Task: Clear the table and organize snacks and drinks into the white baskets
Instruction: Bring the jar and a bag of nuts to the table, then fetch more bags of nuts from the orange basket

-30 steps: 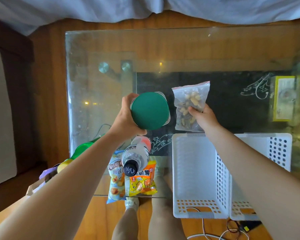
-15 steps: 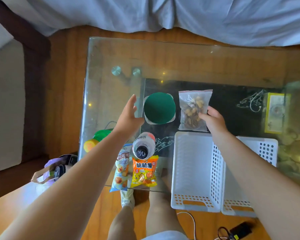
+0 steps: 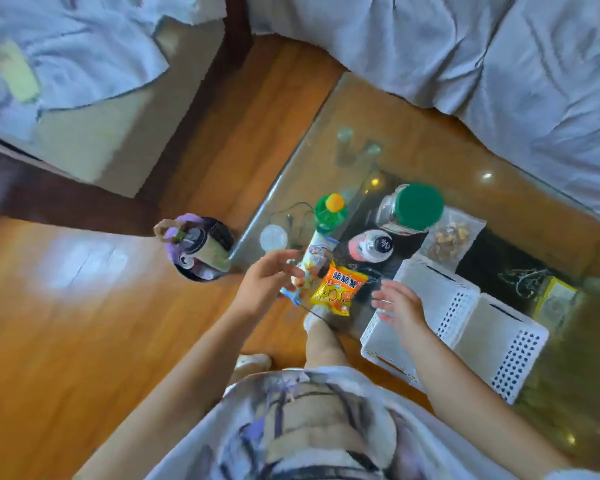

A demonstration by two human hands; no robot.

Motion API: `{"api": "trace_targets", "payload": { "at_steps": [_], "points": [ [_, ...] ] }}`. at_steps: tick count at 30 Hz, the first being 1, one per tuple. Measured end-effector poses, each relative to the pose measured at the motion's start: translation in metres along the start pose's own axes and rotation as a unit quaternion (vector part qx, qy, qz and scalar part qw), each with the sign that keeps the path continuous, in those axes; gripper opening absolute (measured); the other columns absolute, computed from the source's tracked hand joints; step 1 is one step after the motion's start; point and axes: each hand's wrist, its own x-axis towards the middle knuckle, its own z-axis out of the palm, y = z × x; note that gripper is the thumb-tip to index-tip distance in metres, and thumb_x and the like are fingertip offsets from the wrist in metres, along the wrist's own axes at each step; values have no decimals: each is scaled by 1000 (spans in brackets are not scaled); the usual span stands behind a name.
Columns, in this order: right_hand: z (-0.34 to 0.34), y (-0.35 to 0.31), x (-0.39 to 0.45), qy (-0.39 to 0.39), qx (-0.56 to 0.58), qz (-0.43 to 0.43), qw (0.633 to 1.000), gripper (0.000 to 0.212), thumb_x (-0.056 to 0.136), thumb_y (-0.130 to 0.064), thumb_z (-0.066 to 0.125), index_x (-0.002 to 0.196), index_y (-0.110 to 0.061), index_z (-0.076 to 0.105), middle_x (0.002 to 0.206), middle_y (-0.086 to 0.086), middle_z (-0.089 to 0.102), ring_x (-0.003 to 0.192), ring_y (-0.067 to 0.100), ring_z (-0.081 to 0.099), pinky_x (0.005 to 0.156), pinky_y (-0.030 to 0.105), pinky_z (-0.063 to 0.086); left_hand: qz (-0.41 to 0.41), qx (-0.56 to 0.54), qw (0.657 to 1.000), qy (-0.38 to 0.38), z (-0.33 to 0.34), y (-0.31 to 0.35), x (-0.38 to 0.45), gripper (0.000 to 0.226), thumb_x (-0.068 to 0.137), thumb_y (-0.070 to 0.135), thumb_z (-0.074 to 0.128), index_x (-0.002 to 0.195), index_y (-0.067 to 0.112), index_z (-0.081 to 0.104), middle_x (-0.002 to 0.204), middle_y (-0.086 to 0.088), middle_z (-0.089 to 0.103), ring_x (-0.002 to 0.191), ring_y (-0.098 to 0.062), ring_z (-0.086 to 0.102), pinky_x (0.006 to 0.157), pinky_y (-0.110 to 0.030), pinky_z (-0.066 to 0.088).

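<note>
On the glass table (image 3: 430, 161) stand a green-lidded jar (image 3: 413, 209), a black-capped bottle (image 3: 373, 245) and a green bottle with an orange cap (image 3: 330, 211). A clear bag of nuts (image 3: 452, 239) lies right of the jar. My left hand (image 3: 265, 284), fingers spread, touches a long white-blue snack pack (image 3: 312, 263) near the table's front edge. An orange snack bag (image 3: 338, 289) lies beside it. My right hand (image 3: 397, 303) hovers open over the corner of the nearer white basket (image 3: 430, 289). The second white basket (image 3: 503, 344) sits to its right.
A purple bin (image 3: 196, 249) with rubbish stands on the wooden floor left of the table. A yellow box (image 3: 555, 301) lies under the glass at right. Grey bedding (image 3: 482, 57) borders the far side. My legs are under the table's front edge.
My left hand left the jar and dropped to the white-blue snack pack. My right hand let go of the nut bag and pulled back over the basket. The view swung left and tilted.
</note>
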Motion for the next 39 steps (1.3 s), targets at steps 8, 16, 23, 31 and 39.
{"api": "trace_targets", "payload": {
  "at_steps": [8, 16, 23, 31, 39],
  "points": [
    [146, 39, -90, -109, -128, -50, 985, 12, 91, -11, 51, 100, -17, 57, 73, 6, 62, 51, 12, 59, 52, 25, 38, -150, -165, 960, 169, -156, -155, -108, 25, 85, -2, 49, 103, 14, 55, 69, 3, 59, 47, -8, 49, 43, -15, 34],
    [263, 102, -167, -187, -262, -68, 944, 12, 93, -19, 52, 103, -15, 55, 82, 7, 62, 68, 19, 57, 57, 26, 41, -219, -328, 878, 270, -252, -302, -232, 27, 85, -4, 50, 110, 5, 54, 74, -5, 60, 60, -17, 51, 52, -22, 42],
    [354, 138, -210, -216, -393, -76, 890, 19, 93, -17, 51, 112, -12, 53, 88, 12, 60, 71, 22, 56, 63, 30, 44, -242, -487, 753, 370, -278, -376, -300, 32, 95, 4, 36, 123, 4, 51, 87, -9, 60, 65, -15, 51, 53, -22, 40],
    [494, 169, -244, -222, -562, -81, 793, 21, 95, -15, 47, 115, -8, 49, 89, 9, 58, 75, 16, 68, 56, 19, 51, -213, -611, 630, 430, -353, -414, -318, 33, 96, 5, 36, 124, 9, 53, 110, -15, 62, 77, -18, 57, 63, -25, 44],
    [674, 223, -300, -187, -694, -122, 684, 20, 93, -9, 48, 110, -1, 54, 76, 16, 56, 60, 23, 48, 56, 27, 38, -199, -695, 516, 460, -459, -452, -342, 34, 95, 5, 36, 124, 8, 52, 96, -9, 62, 70, -12, 55, 62, -25, 40]
  ]
}}
